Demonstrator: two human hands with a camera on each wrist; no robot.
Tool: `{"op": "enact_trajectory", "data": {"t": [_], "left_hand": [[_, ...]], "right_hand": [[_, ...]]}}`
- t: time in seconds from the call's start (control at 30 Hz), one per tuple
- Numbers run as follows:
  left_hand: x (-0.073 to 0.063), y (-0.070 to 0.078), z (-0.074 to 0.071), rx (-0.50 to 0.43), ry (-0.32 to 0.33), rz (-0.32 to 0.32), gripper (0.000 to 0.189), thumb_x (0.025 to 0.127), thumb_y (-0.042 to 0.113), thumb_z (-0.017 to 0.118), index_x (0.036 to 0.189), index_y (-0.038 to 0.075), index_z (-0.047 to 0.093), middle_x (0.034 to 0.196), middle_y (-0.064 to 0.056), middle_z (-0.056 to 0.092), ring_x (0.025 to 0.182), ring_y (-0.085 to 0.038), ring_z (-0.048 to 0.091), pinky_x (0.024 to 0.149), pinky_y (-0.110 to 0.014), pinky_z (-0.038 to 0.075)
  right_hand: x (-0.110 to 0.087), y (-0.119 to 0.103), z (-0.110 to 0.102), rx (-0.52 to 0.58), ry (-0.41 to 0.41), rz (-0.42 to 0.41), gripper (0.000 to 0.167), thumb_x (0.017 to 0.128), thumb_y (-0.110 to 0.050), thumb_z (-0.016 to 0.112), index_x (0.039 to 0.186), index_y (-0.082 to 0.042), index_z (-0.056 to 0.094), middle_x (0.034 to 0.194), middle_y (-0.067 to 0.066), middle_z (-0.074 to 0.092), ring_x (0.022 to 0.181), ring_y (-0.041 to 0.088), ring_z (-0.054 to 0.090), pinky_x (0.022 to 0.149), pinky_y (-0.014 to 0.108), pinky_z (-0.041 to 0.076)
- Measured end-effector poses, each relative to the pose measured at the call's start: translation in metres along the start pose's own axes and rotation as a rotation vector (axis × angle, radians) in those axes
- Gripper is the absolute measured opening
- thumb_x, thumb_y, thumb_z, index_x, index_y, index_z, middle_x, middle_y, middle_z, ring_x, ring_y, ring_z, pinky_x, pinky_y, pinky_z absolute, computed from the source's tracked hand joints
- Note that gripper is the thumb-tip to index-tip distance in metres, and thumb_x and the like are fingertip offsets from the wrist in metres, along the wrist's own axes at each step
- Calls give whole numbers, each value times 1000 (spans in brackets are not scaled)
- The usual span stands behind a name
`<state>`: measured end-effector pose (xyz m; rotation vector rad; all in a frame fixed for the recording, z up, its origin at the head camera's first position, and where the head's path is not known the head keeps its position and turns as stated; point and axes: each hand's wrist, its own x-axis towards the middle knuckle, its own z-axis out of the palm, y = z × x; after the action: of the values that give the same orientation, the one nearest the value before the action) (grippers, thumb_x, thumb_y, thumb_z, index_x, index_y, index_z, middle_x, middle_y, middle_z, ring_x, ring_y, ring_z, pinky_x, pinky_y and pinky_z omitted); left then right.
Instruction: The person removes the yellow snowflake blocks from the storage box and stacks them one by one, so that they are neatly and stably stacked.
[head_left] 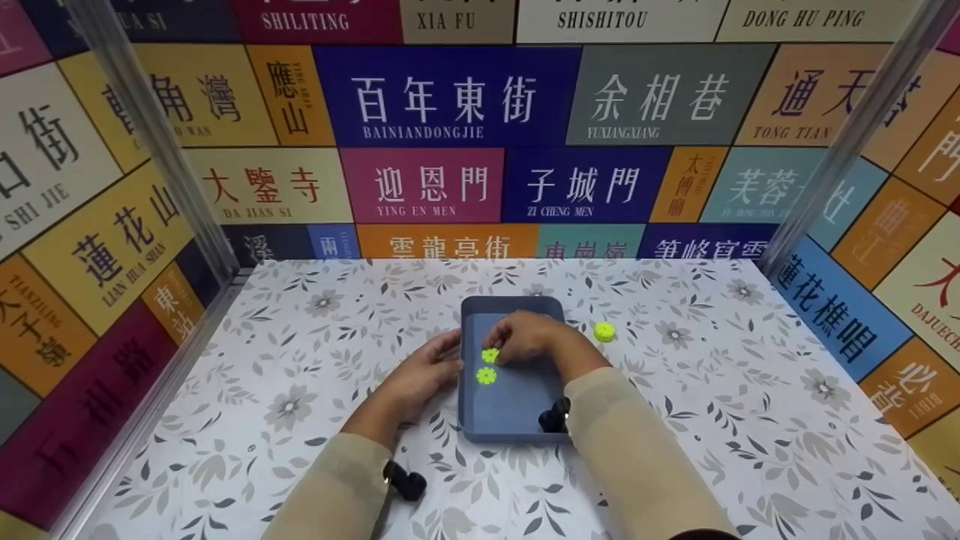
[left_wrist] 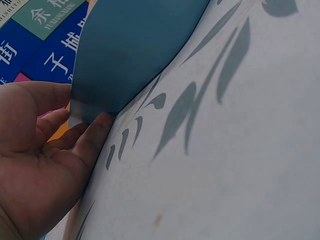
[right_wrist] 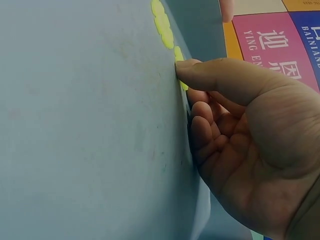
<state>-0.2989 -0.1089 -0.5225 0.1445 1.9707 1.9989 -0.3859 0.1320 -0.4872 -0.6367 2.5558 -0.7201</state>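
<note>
A shallow grey-blue rectangular tray (head_left: 510, 411) lies on the table. Over its inside, my right hand (head_left: 525, 334) pinches a bright yellow-green flower-shaped piece (head_left: 490, 355) between thumb and fingers, close to the tray floor. The right wrist view shows the thumb on that piece (right_wrist: 178, 53). Just nearer to me, a second flower-shaped piece (head_left: 486, 376) lies flat in the tray. My left hand (head_left: 420, 381) touches the tray's left side from outside, with the fingers loosely extended along the outer wall (left_wrist: 125, 50) in the left wrist view.
A thicker yellow-green flower-shaped item (head_left: 604, 331), perhaps a small stack, sits on the table right of the tray. The white cloth (head_left: 300, 450) has grey leaves and flowers. Colourful sign-covered panels (head_left: 450, 97) and metal posts (head_left: 161, 142) stand around the table.
</note>
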Motion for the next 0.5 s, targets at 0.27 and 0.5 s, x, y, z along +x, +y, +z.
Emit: {"op": "enact_trajectory", "data": {"t": [0.27, 0.5], "left_hand": [[0, 0, 0, -15, -5, -5, 70, 103, 8, 62, 167, 15, 37, 174, -11, 39, 159, -32, 40, 133, -49, 35], [0, 1, 1, -16, 1, -12, 69, 103, 8, 62, 167, 16, 38, 173, -10, 40, 159, -33, 40, 133, -49, 35]], "right_hand": [[-1, -6, -2, -21, -17, 5, 29, 84, -19, 82, 112, -25, 81, 105, -5, 74, 95, 13, 62, 83, 29, 53], [-2, -6, 0, 0, 16, -2, 26, 81, -16, 84, 106, -18, 78, 98, -3, 72, 88, 13, 62, 76, 27, 52]]}}
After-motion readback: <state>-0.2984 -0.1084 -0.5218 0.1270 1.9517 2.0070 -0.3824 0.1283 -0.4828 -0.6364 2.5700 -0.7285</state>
